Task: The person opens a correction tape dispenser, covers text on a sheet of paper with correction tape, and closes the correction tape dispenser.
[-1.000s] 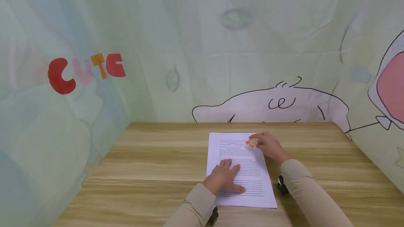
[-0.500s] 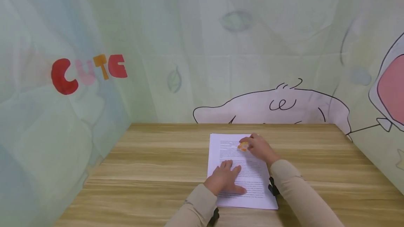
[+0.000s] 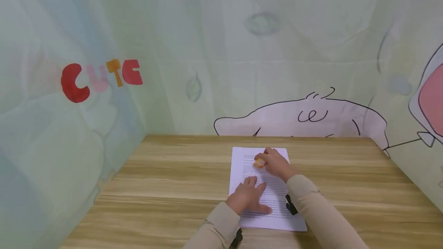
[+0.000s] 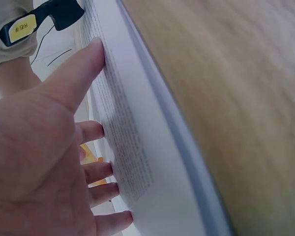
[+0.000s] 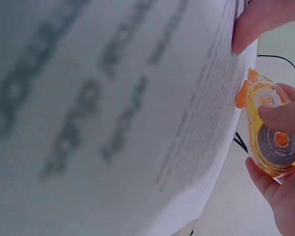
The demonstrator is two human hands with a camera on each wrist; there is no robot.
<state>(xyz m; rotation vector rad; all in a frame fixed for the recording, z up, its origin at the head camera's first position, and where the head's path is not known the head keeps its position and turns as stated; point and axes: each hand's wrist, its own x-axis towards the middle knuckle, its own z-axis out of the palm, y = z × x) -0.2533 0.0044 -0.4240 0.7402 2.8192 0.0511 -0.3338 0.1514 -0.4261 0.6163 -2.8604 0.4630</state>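
Printed sheets of paper (image 3: 294, 222) lie in a stack on the wooden table, the top one covered with lines of text. My left hand (image 3: 250, 197) rests on the lower part of the stack with fingers spread; in the left wrist view its thumb and fingertips (image 4: 99, 51) touch the page. My right hand (image 3: 277, 164) grips an orange and clear correction tape dispenser (image 5: 270, 128) between thumb and fingers. In the right wrist view the dispenser's orange tip is right at the page's surface, among the upper text lines.
The wooden table (image 3: 166, 180) extends on both sides of the paper. A fabric backdrop (image 3: 221, 49) with cartoon drawings and the letters CUTE stands behind and at the sides. Black straps (image 3: 291, 205) sit at the sleeve cuffs.
My right hand has moved left across the upper page with the correction tape dispenser, from near the right edge to the middle. My left hand stays in place on the paper.
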